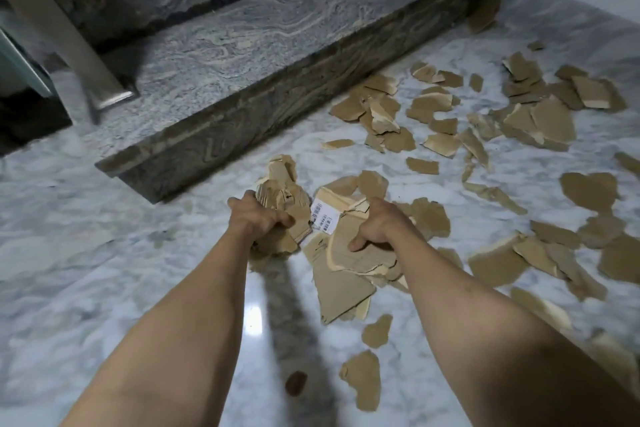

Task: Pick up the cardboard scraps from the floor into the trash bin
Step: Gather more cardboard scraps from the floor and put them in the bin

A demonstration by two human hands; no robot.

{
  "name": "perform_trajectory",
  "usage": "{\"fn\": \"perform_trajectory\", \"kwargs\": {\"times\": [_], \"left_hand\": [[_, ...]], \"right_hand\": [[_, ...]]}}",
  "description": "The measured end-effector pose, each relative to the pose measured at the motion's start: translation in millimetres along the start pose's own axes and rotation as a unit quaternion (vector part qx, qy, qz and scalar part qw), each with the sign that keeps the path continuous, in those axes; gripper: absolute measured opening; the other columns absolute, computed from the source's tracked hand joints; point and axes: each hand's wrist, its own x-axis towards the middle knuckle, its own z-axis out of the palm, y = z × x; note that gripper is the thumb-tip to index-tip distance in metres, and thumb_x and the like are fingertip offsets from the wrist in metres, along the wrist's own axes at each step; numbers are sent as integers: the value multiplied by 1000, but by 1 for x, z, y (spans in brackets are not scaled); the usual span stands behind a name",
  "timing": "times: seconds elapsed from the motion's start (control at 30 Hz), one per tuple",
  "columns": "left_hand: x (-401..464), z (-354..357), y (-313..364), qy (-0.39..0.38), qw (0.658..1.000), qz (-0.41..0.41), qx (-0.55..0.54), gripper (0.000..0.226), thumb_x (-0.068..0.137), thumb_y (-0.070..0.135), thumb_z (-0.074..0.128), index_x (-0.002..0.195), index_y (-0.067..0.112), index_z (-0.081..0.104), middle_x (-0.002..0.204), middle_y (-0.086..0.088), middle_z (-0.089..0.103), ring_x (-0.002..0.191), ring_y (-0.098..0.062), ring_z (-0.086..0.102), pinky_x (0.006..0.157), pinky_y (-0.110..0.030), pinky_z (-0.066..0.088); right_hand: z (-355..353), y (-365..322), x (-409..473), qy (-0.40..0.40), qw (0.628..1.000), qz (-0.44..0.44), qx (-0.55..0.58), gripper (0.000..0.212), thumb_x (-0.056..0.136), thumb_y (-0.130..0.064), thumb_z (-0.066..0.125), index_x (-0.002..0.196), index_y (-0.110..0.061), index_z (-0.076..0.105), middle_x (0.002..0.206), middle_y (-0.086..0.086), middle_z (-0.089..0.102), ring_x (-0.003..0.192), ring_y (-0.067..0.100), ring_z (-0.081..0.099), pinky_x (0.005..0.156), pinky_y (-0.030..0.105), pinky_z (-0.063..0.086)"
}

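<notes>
Torn brown cardboard scraps (pixel 446 107) lie scattered over the pale grey-white marble floor (pixel 104 253), thickest toward the upper right and thinning toward the bottom, where two small rounded pieces (pixel 363 378) lie between the forearms. No trash bin shows in the view.

The left hand (pixel 258 217) is closed in a fist around a crumpled bunch of brown cardboard pieces (pixel 282 191); the knuckles face up, the thumb presses across the front of the bunch, and torn edges stick out above and below the grip. The right hand (pixel 379 224) is clamped on a stack of larger flat brown cardboard sheets (pixel 346 270), thumb on top and fingers curled under the far edge, so the sheets hang down and toward the camera. One sheet in that stack carries a white printed barcode label (pixel 322 217), which sits between the two hands.

Both forearms reach forward from the bottom corners of the view, bare, nearly straight, and converging toward the middle, the hands near each other but apart.

Beyond the hands, a dark veined stone step (pixel 242 80) runs diagonally across the frame, with a second riser behind it. A slanted metal post (pixel 69 35) rests its foot on the step at the upper left. A few scraps lean against the step's face at the far right.
</notes>
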Motion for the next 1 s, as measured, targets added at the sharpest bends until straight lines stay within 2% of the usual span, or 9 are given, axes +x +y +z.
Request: {"fn": "perform_trajectory", "kwargs": {"times": [0.17, 0.37, 0.43, 0.5, 0.6, 0.73, 0.83, 0.93, 1.0], "left_hand": [[-10, -6, 4, -22, 998, 52, 20, 80, 55, 34, 92, 119, 14, 49, 112, -5, 59, 106, -29, 58, 88, -36, 51], [-30, -39, -34, -55, 992, 34, -109, 67, 50, 28, 92, 109, 11, 64, 103, -10, 72, 87, -27, 69, 78, -39, 60], [-54, -60, -54, -100, 989, 20, -107, 61, 49, 30, 91, 101, 7, 71, 98, -15, 75, 83, -31, 72, 75, -40, 61], [-83, -79, -82, -141, 986, -5, -91, 72, 36, 36, 89, 98, 3, 72, 94, -18, 76, 86, -36, 73, 85, -50, 60], [-130, -93, -137, -172, 981, -85, -32, 67, 38, 28, 88, 95, 1, 69, 91, -19, 75, 83, -36, 72, 83, -47, 58], [-177, -95, -206, -141, 971, -191, 4, 49, 58, 19, 90, 97, -2, 68, 95, -21, 72, 83, -36, 70, 75, -41, 57], [-203, -84, -245, -124, 962, -239, 38, 65, 52, 28, 91, 106, -1, 67, 102, -19, 69, 85, -33, 67, 68, -34, 57], [-223, -67, -264, -84, 948, -265, 158, 97, 52, 46, 90, 130, 2, 52, 133, -21, 44, 115, -37, 55, 96, -40, 51], [-233, -59, -270, -50, 933, -301, 191, 106, 55, 53, 86, 137, 7, 38, 140, -22, 33, 126, -40, 43, 99, -41, 42]], "right_hand": [[-29, 13, -15, 22, 991, -5, 130, 81, 51, -25, 97, 122, -14, 58, 116, 4, 66, 111, 28, 61, 97, 40, 51], [-31, 23, -41, 74, 944, -24, 320, 68, 50, -18, 97, 109, -15, 63, 103, 4, 71, 97, 27, 66, 88, 38, 55], [-21, 18, -56, 37, 935, -24, 352, 54, 55, -14, 96, 98, -16, 63, 94, 3, 70, 91, 24, 66, 78, 35, 56], [-6, 8, -66, 8, 937, -15, 350, 47, 60, -9, 94, 96, -11, 64, 95, 7, 71, 88, 25, 68, 79, 38, 58], [33, -6, -75, -5, 967, -3, 255, 76, 57, -18, 97, 120, -6, 57, 121, 11, 67, 107, 29, 65, 93, 41, 55], [82, -19, -81, 11, 989, 21, 148, 127, 59, -32, 96, 155, -12, 16, 156, 12, 35, 140, 34, 38, 108, 42, 39], [93, -30, -85, 56, 992, 65, 90, 115, 57, -40, 95, 149, -20, 28, 152, 14, 31, 137, 38, 35, 106, 50, 36], [97, -38, -83, 56, 991, 75, 92, 108, 56, -36, 96, 144, -17, 35, 148, 14, 34, 134, 40, 39, 104, 52, 38], [99, -39, -81, 66, 989, 65, 118, 111, 52, -31, 97, 142, -13, 36, 145, 14, 44, 131, 40, 45, 105, 53, 42]]}}
